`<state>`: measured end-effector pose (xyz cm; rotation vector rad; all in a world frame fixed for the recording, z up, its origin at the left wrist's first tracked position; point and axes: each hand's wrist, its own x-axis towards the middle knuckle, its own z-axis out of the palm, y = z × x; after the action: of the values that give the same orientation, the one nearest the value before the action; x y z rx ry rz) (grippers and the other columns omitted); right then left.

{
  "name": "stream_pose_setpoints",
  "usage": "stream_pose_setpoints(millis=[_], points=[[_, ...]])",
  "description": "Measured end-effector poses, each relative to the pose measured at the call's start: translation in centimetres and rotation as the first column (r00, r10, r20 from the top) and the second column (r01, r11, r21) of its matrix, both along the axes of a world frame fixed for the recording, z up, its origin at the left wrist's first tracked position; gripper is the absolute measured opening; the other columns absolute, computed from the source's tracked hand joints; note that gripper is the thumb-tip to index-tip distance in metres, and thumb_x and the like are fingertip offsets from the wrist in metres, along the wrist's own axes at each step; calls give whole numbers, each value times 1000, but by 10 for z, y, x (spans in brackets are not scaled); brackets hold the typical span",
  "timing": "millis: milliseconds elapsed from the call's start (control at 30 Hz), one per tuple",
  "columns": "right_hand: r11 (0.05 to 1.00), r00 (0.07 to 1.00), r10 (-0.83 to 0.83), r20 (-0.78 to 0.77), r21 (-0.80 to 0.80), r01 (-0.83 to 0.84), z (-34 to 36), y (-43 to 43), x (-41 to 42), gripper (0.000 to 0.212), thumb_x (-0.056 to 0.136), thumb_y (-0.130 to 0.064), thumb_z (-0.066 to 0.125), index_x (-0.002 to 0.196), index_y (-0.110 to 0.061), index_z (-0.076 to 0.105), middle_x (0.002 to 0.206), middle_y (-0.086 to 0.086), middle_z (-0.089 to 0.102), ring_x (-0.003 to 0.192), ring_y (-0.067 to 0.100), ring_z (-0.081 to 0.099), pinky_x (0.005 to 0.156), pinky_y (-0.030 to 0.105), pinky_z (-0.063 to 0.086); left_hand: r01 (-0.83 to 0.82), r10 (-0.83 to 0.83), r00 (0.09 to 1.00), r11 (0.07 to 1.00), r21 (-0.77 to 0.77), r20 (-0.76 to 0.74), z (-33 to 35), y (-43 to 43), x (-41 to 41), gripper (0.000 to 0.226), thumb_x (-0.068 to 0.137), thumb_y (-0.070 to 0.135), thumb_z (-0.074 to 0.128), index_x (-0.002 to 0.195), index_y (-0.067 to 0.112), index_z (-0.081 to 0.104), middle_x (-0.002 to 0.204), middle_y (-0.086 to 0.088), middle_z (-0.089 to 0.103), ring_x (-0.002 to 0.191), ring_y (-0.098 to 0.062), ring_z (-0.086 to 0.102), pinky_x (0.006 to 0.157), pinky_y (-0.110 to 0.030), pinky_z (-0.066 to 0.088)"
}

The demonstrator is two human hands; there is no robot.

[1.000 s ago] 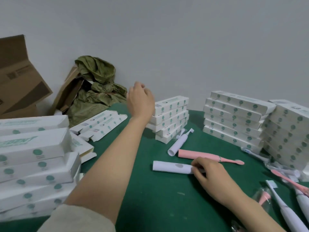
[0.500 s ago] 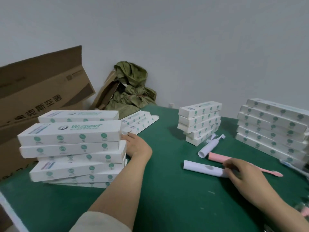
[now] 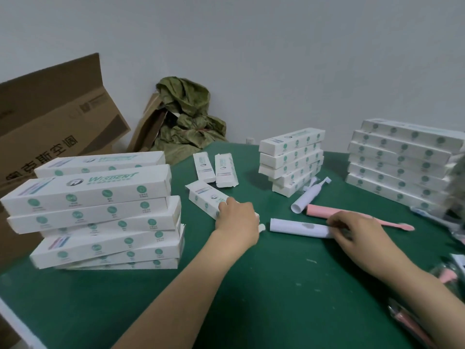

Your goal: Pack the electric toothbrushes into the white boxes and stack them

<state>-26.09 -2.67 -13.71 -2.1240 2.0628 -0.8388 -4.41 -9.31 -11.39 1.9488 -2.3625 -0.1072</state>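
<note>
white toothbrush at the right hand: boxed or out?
Out. The white toothbrush lies bare on the green table, with the right hand holding one end. The left hand holds a white box apart from it.

Left hand (image 3: 236, 219) and right hand (image 3: 352, 233) palm-down, fingers curled, bare forearms outstretched.

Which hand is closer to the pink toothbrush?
Right. The right hand sits just in front of the pink toothbrush, holding the white toothbrush; the left hand is farther left, gripping a white box.
</note>
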Motion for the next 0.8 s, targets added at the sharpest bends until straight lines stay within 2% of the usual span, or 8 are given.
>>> stream_pose_setpoints(millis=[67,167,233,367,467,600,667,800], points=[[1000,1000,0,-3,2,0,1,1,1,9,88,-10,59,94,-12,65,92,2,66,85,19,58,76,28,43,104,-103,993,994,-13,57,6,-1,10,59,85,5,53,139,18,34,137,-16,28,126,-32,25,89,-33,32],[1000,1000,1,-14,13,-1,2,2,2,10,89,-11,57,95,-13,65,95,2,66,86,19,57,78,29,44,282,-289,936,957,62,201,3,-1,23,79,84,0,55,149,23,17,152,-12,13,141,-29,12,111,-36,21],[1000,1000,-1,-11,12,1,3,2,2,11,89,-10,56,96,-13,64,96,1,66,88,18,57,78,28,43,319,-325,941,945,79,95,2,-2,28,69,85,-2,50,145,23,27,145,-6,28,136,-25,26,107,-37,31],[1000,1000,-12,8,-5,12,8,3,4,16,90,-8,53,100,-11,64,100,2,66,93,20,58,81,28,42,367,-385,920,912,-183,-75,14,3,36,44,82,11,58,119,31,49,119,7,41,110,-15,45,79,-29,41],[997,996,7,83,-81,0,17,5,10,15,91,-9,54,100,-13,65,98,-2,66,92,15,59,82,23,42,400,-501,833,837,-373,-232,22,12,36,30,81,26,64,108,36,52,122,14,41,113,-9,44,92,-28,41],[991,986,56,157,-130,-36,31,8,22,14,92,-13,53,99,-19,64,95,-10,63,91,7,57,78,16,38,552,-563,816,826,-114,-131,13,14,27,73,77,31,66,142,34,31,143,12,33,133,-9,26,108,-22,21],[991,988,70,140,-122,-53,33,11,25,14,92,-14,51,99,-19,63,95,-9,63,91,8,57,78,18,39,550,-548,831,835,-7,-92,3,12,23,70,81,35,64,143,28,32,140,8,39,130,-13,33,109,-30,28],[994,987,69,143,-91,-56,32,13,25,15,92,-14,51,100,-16,64,94,-7,64,88,8,57,78,17,39,537,-533,837,843,1,-126,-4,9,25,67,78,43,69,136,30,40,129,9,43,121,-12,39,103,-33,34]])
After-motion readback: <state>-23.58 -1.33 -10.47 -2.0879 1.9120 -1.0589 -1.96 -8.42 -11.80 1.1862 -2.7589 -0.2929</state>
